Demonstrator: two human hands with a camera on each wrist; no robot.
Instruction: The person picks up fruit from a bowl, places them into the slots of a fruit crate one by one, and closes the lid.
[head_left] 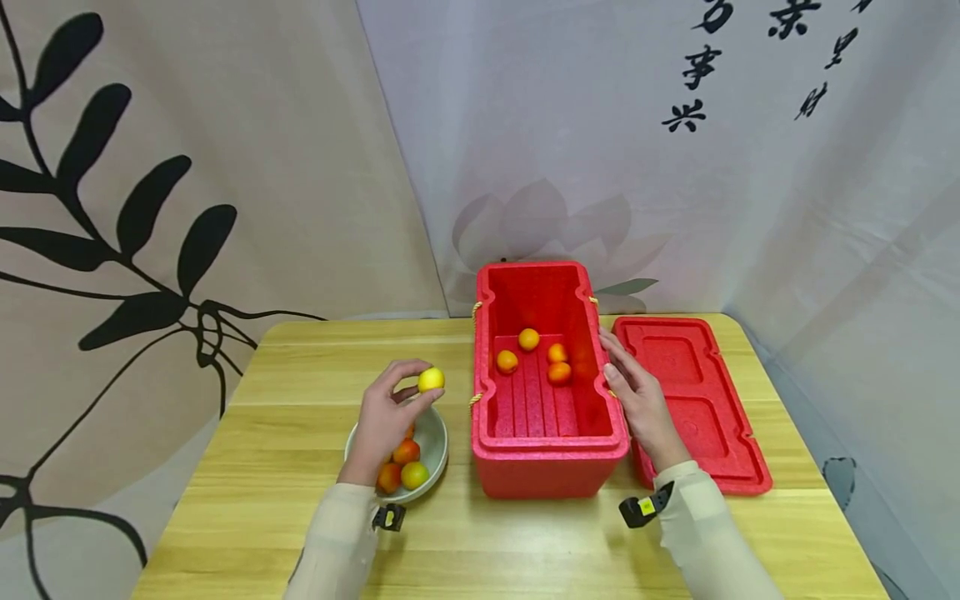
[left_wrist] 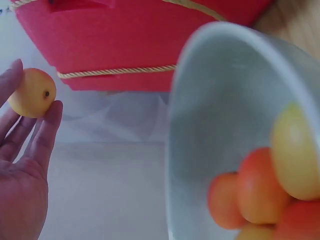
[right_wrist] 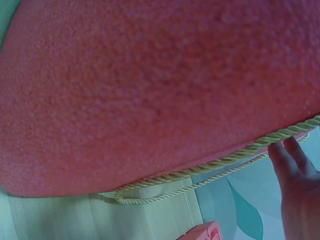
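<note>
1. Pinching a yellow fruit between thumb and fingertips of the left hand, left of the red box and apart from its wall. Could roll loose, probably because of the round skin and slight hold.
2. Likely to land on the surface left of the red box if released before crossing the left rim.
3. Could bump that left rim if carried too low, or brush the rope along the left wall of the red box.
4. Resting the right hand against the right wall of the red box, fingers fairly straight. Cannot tell for certain whether touching the rope there.
5. Might shove the red box leftward, toward the bowl, if pressed too hard from the right.
6. Might catch the bowl, left of the red box, with the low left wrist and spill the remaining fruits.
7. Might knock the lid, right of the red box, through a careless right wrist.
8. Apt to bruise the orange fruits inside the red box by dropping from rim height.
</note>
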